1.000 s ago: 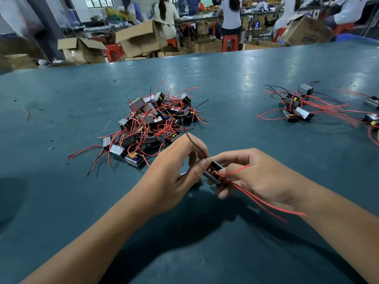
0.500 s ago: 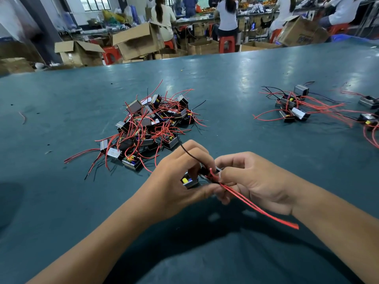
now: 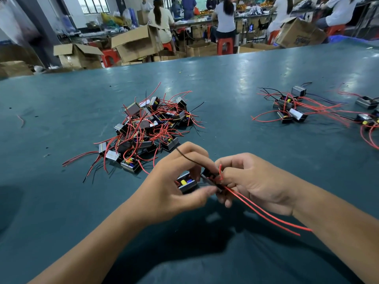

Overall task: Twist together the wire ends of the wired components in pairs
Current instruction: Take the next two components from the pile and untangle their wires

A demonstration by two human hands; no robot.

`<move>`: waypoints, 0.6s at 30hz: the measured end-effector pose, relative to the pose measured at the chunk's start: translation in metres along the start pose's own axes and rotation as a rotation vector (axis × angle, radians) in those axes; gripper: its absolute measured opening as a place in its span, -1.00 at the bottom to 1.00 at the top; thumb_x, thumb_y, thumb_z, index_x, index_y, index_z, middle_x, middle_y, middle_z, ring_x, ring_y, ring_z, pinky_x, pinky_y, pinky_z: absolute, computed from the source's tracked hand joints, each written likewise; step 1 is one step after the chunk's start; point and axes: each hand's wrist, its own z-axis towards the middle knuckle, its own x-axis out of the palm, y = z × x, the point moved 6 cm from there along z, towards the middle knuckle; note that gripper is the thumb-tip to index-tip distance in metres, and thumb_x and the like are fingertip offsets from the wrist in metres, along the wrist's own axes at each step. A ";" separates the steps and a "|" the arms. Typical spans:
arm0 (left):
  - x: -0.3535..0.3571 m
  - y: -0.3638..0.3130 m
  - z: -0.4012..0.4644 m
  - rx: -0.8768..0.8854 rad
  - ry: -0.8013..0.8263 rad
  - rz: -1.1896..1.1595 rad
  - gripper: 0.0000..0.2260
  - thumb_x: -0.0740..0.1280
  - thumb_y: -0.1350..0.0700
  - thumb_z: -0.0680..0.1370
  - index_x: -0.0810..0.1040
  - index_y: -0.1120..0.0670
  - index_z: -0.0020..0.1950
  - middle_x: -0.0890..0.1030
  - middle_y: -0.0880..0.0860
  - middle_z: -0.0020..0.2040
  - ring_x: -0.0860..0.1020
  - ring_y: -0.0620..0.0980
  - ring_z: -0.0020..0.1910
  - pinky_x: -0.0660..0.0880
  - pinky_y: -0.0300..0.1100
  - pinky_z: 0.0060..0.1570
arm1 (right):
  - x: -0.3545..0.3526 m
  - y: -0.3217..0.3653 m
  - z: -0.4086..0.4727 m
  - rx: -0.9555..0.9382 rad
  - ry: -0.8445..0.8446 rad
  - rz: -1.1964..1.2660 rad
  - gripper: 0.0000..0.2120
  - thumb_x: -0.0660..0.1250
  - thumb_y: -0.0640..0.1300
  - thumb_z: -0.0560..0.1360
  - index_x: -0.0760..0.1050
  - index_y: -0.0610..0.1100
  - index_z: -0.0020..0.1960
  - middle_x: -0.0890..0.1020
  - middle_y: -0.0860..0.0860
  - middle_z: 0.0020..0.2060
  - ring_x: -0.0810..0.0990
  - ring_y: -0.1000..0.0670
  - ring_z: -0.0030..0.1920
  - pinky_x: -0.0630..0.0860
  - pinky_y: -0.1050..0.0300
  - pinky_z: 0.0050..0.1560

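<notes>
My left hand [image 3: 170, 187] and my right hand [image 3: 254, 181] meet above the near part of the green table [image 3: 61, 212]. Between them are two small boxed wired components: one with yellow and blue parts [image 3: 186, 182] in my left hand's fingers, and a dark one [image 3: 211, 178] pinched where both hands touch. Two long red wires [image 3: 264, 214] trail right under my right hand. A thin black wire [image 3: 186, 156] rises over my left fingers. A pile of the same components [image 3: 149, 128] with tangled red wires lies just beyond.
A smaller group of components [image 3: 291, 109] with red and black wires lies at the right, with more [image 3: 367, 111] near the right edge. A stray red wire bit [image 3: 20, 119] lies far left. Cardboard boxes [image 3: 135, 44] and seated people are beyond the table.
The hands have drawn closer together. The yellow-and-blue component has come into view in my left hand, and the red wires have gathered into a bundle under my right hand.
</notes>
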 end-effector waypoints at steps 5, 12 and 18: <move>0.000 0.001 0.002 -0.001 -0.037 0.035 -0.85 0.49 0.05 0.49 0.64 0.10 -0.04 0.50 -0.04 -0.06 0.52 0.02 -0.18 0.48 -0.08 -0.21 | 0.002 -0.002 0.001 0.005 0.014 -0.047 -0.78 0.25 -0.40 0.53 0.58 -0.18 -0.18 0.59 -0.09 -0.33 0.55 -0.03 -0.36 0.52 0.18 -0.36; -0.007 0.010 -0.001 -0.114 -0.077 -0.264 -0.88 0.44 0.12 0.52 0.57 0.14 -0.08 0.52 0.07 -0.06 0.49 0.18 -0.13 0.45 -0.03 -0.15 | 0.000 0.000 0.001 -0.003 0.019 -0.014 -0.94 0.36 -0.20 0.42 0.61 -0.16 -0.17 0.61 -0.15 -0.28 0.57 -0.07 -0.34 0.54 0.17 -0.36; 0.000 0.003 0.002 -0.041 -0.042 -0.065 -0.84 0.55 0.10 0.44 0.64 0.07 -0.05 0.51 -0.03 -0.07 0.53 0.04 -0.15 0.49 -0.09 -0.19 | 0.003 -0.003 0.000 0.017 0.039 -0.024 -0.96 0.38 -0.29 0.41 0.57 -0.18 -0.18 0.54 -0.10 -0.36 0.51 0.02 -0.42 0.48 0.21 -0.41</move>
